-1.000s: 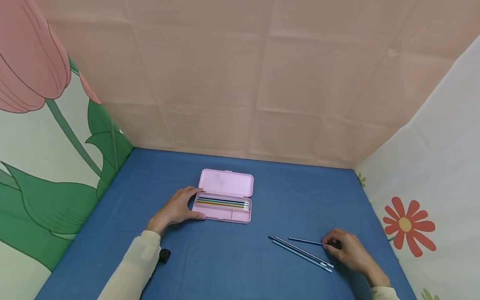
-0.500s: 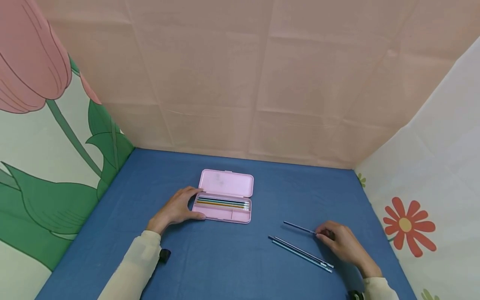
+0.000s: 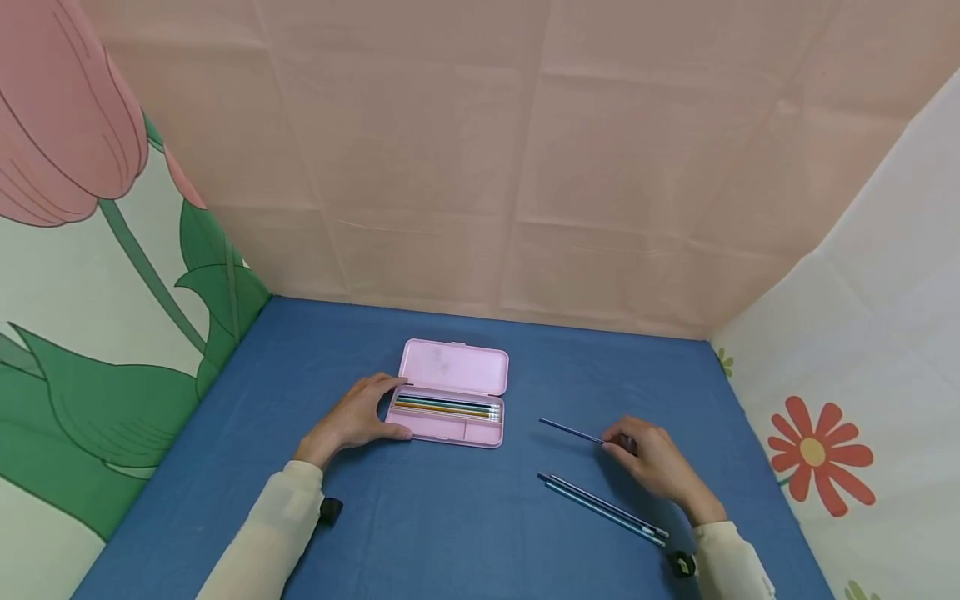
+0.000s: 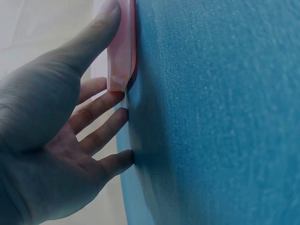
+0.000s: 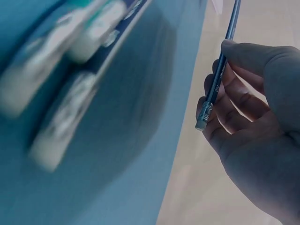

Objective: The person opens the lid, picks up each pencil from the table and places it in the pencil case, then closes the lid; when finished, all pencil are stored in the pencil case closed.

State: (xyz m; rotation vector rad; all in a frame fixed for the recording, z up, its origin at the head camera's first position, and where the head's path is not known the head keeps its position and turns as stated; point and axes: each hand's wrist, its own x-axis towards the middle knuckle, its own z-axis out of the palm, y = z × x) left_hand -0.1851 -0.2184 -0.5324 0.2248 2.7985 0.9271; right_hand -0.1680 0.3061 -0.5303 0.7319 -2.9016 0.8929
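Note:
An open pink pencil case (image 3: 453,367) lies on the blue cloth, its lid folded back. Several pencils (image 3: 447,407) fill its rear compartment; the front one shows bare pink. My left hand (image 3: 356,419) holds the case by its left end, thumb at the front edge and forefinger at the back. Between the thumb and fingers of my right hand (image 3: 656,458) is a dark blue pencil (image 3: 570,430), pinched near its eraser end and raised off the cloth, tip toward the case. The right wrist view shows this pencil's metal band and eraser (image 5: 201,124) close up.
A few loose pencils (image 3: 603,507) lie side by side on the blue cloth (image 3: 450,525), in front of the right hand. Behind stands a beige backdrop (image 3: 510,167). Printed flower panels close off the left (image 3: 112,292) and right (image 3: 862,333) sides.
My right hand has lifted the dark blue pencil off the cloth and carried it leftward and away from me, toward the case. The left hand and the case have stayed in place.

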